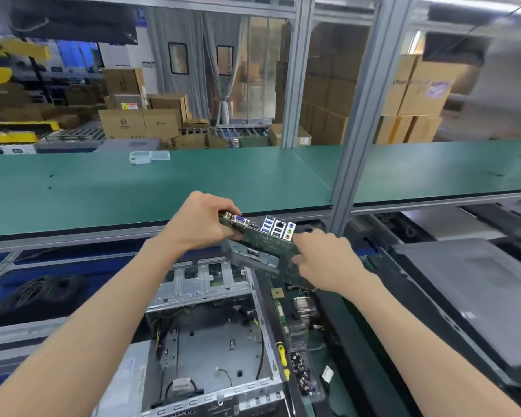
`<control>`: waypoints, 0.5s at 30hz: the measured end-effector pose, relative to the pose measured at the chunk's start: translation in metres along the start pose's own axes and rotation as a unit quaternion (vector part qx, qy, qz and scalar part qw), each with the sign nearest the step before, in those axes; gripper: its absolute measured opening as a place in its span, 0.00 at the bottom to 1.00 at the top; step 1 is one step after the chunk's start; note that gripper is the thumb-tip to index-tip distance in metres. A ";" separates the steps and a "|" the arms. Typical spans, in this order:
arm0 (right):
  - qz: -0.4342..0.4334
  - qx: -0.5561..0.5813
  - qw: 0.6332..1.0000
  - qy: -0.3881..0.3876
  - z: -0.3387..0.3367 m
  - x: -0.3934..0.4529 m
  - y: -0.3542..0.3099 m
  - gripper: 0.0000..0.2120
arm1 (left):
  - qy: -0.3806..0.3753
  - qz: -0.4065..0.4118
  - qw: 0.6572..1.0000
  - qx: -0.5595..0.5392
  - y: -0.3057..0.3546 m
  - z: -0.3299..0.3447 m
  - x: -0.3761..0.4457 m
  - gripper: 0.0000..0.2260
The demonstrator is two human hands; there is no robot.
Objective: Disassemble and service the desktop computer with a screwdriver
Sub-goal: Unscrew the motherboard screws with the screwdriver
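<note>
**Motherboard held up in both hands above the open case**

The left hand [197, 224] grips the far-left corner of the motherboard [262, 245], fingers curled over the top edge beside the blue VGA port and thumb underneath. The right hand [325, 260] holds the board's near-right side, fingers bent against its underside and edge; how far they wrap around it is partly hidden by the back of the hand. The board is tilted, its row of rear ports [278, 228] facing up and away, between the two hands.

Below the left forearm lies the opened computer case [211, 335], its metal interior bare apart from loose cables. Below the right hand, just right of the case, a yellow-handled screwdriver [281, 355] lies next to a clear tray of small parts [304, 374]. Beyond both hands stretches the green table [193, 179], with two small clear plastic boxes [149, 156] at its far side.
</note>
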State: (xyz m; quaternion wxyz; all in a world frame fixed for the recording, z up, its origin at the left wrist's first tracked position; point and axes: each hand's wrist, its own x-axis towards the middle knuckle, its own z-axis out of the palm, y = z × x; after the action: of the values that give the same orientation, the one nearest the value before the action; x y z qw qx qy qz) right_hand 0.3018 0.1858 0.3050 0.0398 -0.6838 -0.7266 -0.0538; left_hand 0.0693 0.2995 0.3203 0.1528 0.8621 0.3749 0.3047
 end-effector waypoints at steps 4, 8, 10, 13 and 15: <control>0.079 0.013 0.997 -0.009 0.016 -0.020 0.037 0.15 | 0.038 -0.006 0.999 0.000 0.011 0.058 0.024 0.28; 0.143 0.028 0.989 -0.012 0.030 -0.037 0.073 0.08 | 0.033 -0.037 0.998 -0.033 0.033 0.118 0.041 0.39; 0.173 0.043 0.984 -0.021 0.038 -0.045 0.090 0.07 | 0.040 -0.075 0.994 -0.063 0.045 0.144 0.050 0.40; 0.224 0.064 0.972 -0.027 0.054 -0.057 0.114 0.09 | 0.020 -0.135 0.983 -0.121 0.063 0.181 0.061 0.35; 0.259 0.069 0.963 -0.027 0.066 -0.064 0.128 0.13 | -0.014 -0.150 0.973 -0.176 0.072 0.207 0.065 0.28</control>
State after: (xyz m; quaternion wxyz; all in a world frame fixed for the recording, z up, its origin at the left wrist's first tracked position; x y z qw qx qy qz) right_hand 0.4344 0.1386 0.2342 0.0792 -0.8453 -0.5278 0.0271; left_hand 0.2762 0.2916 0.2236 0.3510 0.7596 0.4388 0.3275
